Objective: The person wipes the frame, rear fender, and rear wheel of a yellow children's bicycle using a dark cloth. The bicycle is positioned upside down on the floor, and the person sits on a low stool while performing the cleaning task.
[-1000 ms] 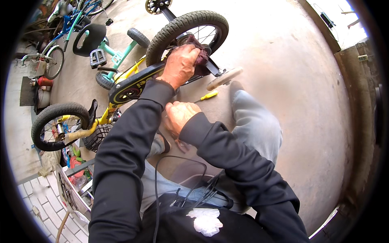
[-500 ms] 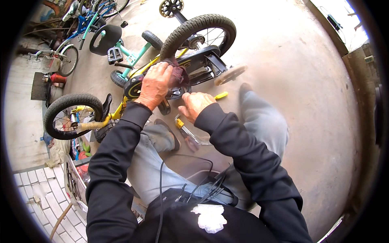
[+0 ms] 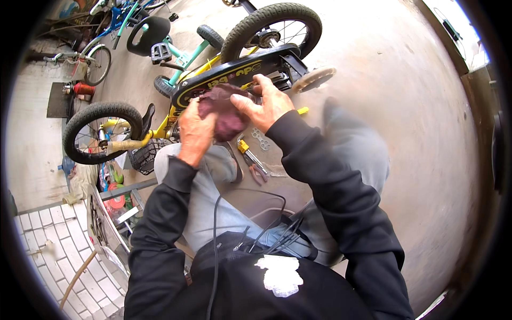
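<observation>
A crumpled maroon cloth (image 3: pixel 226 118) is bunched in my left hand (image 3: pixel 196 130), whose fingers close round its left side. My right hand (image 3: pixel 271 109) comes in from the other side; its thumb lies over the cloth's edge and its fingers are spread apart from the thumb. Just beyond both hands is a small yellow and black bicycle (image 3: pixel 176 109) lying tipped over. Its black chain guard (image 3: pixel 213 80) is closest to the cloth. A thick black tyre (image 3: pixel 234 40) and a small stabiliser wheel (image 3: pixel 314 79) rise behind my right hand.
On the floor near my foot lie a yellow-holdered hex key set (image 3: pixel 249 153), pliers (image 3: pixel 260 175) and a flat metal spanner (image 3: pixel 261 140). The bicycle's front wheel (image 3: pixel 72 141) lies to the left. A mint-green child's trike (image 3: pixel 184 58) stands behind. A rack (image 3: pixel 98 224) holds clutter at lower left.
Both hands have drawn back from the bicycle, bringing the cloth nearer to me. My right hand has risen beside the cloth and its fingers have spread. The view has shifted slightly.
</observation>
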The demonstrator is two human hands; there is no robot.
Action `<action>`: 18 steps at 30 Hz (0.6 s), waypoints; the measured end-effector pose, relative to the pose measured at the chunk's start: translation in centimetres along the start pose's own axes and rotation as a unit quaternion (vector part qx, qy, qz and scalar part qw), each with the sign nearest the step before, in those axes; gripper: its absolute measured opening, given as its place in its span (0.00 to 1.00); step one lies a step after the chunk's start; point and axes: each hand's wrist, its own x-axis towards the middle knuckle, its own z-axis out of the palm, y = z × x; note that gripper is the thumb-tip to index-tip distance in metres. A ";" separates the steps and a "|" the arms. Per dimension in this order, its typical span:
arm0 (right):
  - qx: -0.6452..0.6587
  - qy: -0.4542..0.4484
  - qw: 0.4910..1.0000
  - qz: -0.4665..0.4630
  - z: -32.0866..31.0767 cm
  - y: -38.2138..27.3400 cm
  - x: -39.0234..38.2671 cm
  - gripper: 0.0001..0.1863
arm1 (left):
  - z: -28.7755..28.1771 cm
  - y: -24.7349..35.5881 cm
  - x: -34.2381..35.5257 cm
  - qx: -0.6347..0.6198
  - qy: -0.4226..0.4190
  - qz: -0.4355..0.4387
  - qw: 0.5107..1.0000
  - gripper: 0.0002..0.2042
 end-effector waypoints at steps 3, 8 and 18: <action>0.027 -0.123 0.991 0.033 0.9 0.1 0.0 0.47 | 2.9 -0.1 -1.4 -0.342 -0.074 -0.084 0.933 0.16; -0.028 -0.146 0.988 -0.042 1.8 1.2 0.2 0.38 | 1.6 2.1 -1.7 -0.561 -0.164 -0.142 0.799 0.21; 0.370 -0.232 0.884 0.168 3.7 -0.1 1.2 0.20 | 0.2 -0.3 -2.4 -0.236 -0.084 -0.009 0.968 0.46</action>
